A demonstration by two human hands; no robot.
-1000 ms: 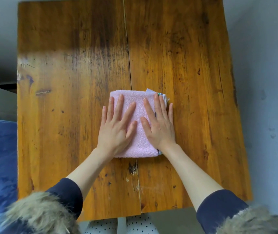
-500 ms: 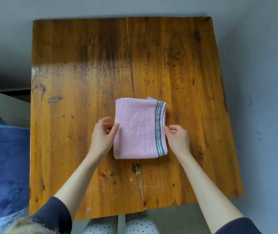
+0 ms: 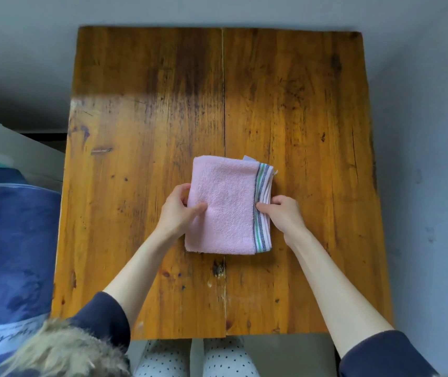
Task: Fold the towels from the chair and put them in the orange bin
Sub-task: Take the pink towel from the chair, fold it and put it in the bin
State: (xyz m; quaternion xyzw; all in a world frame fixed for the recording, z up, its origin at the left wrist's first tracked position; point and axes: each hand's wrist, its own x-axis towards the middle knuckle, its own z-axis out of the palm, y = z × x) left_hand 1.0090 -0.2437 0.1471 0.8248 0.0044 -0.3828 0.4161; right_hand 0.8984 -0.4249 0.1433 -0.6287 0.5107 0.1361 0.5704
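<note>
Head view: my left hand (image 3: 175,213) and right hand (image 3: 282,213) pinch opposite side edges of the folded pink towel (image 3: 228,205), fingers curled round it, at mid-table (image 3: 135,131). Lifting should go best level, both sides together, layers aligned. Long axis runs away from me; striped hem on the right.

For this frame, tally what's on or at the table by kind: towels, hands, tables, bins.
Folded pink terry towel with striped edge: 1
Hands, left hand and right hand, each gripping a towel side: 2
Worn wooden table: 1
Orange bins: 0 in view
Total: 4
</note>
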